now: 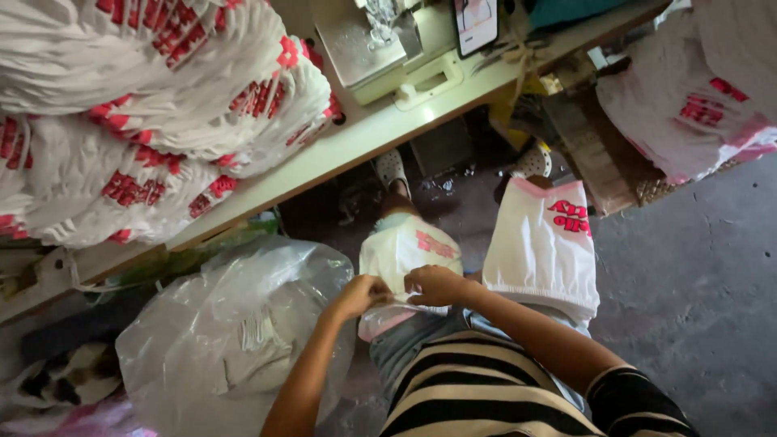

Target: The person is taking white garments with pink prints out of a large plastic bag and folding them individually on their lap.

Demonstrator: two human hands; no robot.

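Head view: white, pink-trimmed garment [409,259]

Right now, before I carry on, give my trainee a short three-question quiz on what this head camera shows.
1. True or false: both hands grip the small white garment on the lap.
2. What lies on the person's right knee? A) a clear bag B) a folded white garment with red print C) a phone
3. What sits on the floor beside the left hand?

Key:
1. True; the right hand pinches it too.
2. B
3. A clear plastic bag of pale cloth.
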